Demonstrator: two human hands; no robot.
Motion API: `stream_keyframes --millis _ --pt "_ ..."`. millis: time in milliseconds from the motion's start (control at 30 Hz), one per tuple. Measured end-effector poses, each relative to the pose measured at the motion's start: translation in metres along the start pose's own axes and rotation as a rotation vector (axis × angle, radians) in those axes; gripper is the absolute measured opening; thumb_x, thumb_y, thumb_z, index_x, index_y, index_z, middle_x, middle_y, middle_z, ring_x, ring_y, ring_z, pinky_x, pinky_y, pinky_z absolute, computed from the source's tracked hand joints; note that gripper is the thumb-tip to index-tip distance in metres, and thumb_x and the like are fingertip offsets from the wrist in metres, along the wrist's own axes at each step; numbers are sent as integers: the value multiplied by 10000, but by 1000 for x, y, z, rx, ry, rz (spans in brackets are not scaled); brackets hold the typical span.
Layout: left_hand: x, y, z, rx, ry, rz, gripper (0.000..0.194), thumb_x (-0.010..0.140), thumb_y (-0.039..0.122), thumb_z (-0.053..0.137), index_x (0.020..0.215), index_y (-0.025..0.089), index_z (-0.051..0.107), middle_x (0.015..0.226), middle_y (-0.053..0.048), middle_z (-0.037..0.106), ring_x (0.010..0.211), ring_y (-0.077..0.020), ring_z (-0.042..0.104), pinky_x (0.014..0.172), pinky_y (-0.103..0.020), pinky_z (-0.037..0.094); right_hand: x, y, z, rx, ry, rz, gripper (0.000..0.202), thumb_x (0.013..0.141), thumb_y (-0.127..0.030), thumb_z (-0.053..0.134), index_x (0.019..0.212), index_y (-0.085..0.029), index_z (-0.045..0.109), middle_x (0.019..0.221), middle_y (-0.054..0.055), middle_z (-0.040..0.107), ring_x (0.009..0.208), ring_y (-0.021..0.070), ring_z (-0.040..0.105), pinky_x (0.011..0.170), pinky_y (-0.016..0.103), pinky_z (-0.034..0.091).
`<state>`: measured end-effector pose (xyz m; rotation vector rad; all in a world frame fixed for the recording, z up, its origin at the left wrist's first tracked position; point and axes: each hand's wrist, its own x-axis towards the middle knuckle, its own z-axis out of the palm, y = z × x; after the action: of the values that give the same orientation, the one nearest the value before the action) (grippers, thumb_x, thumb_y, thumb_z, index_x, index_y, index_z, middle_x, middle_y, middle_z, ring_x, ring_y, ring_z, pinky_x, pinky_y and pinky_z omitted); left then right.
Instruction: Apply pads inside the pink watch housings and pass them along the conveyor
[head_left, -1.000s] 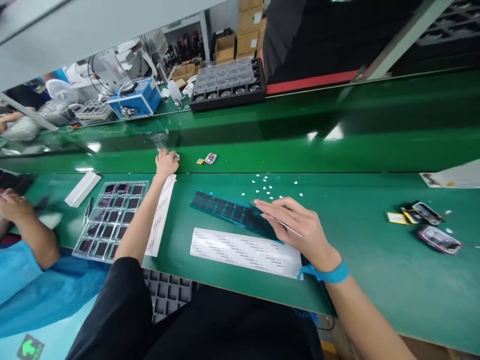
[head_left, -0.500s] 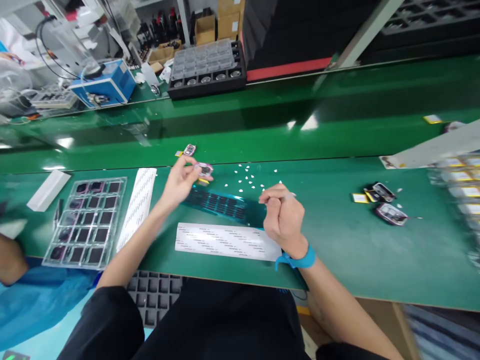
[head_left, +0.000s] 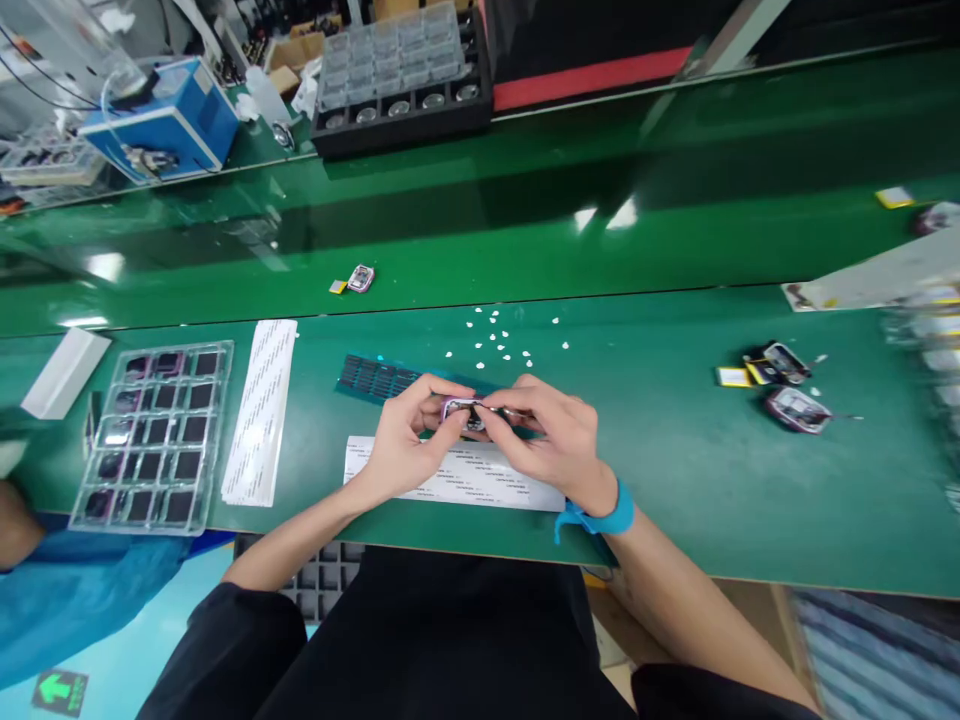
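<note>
My left hand [head_left: 412, 435] grips a small pink-rimmed watch case [head_left: 454, 406], with its open inside facing up. My right hand [head_left: 551, 435] is closed, its thumb and forefinger pinched at the case's right side. A thin dark thing shows by those fingers, too small to name. Beneath both hands lie a dark teal film strip with rows of black pieces [head_left: 367, 378] and a white printed paper strip [head_left: 465, 480]; the hands partly cover both. Small white stickers [head_left: 493, 337] are scattered just beyond.
Left stands a clear tray of dark square parts [head_left: 154, 430], beside another printed strip [head_left: 259, 415] and a white box [head_left: 66, 372]. Another watch case [head_left: 361, 278] with a yellow-edged battery lies farther back. Two opened cases [head_left: 799, 410] lie right. A co-worker's blue sleeve [head_left: 82, 590] shows at left.
My left hand has brought the watch case right and nearer to me. My right hand has opened from a fist-like shape into a pinch and met the left at the case. The view has shifted downward.
</note>
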<state>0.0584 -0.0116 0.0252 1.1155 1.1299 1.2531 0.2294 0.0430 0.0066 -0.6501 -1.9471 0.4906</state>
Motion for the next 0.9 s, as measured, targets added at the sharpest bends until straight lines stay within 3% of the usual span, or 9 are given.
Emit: stream_keyframes --millis 333,667,800,900 --pt "-6 -5 2 136 93 116 113 931 181 671 1042 163 661 835 -35 777 715 -131 762 651 -201 647 -1 3 -6 -128 -69 -104 175 939 -89 621 1047 -227 634 731 -37 695 531 85 604 451 214 450" --pt "-9 7 0 571 133 306 136 916 105 614 1027 160 671 796 4 761 663 -101 753 660 -173 624 -3 3 -6 -121 -166 -62 202 967 -69 584 1084 -228 624 850 -23 756 618 79 681 494 198 487" --pt "-9 4 -4 713 119 318 199 913 106 598 1077 163 697 768 17 755 608 -97 714 629 -193 602 -6 4 -10 -269 -283 -105 403 906 47 430 1116 -216 650 915 -19 766 690 94 710 507 228 487" --pt "-7 0 -8 768 90 295 229 915 117 577 1092 165 714 736 20 741 567 -96 682 611 -209 598 -6 4 -11 -377 -369 -146 438 901 62 403 1142 -192 667 981 -3 781 687 108 717 496 262 492"
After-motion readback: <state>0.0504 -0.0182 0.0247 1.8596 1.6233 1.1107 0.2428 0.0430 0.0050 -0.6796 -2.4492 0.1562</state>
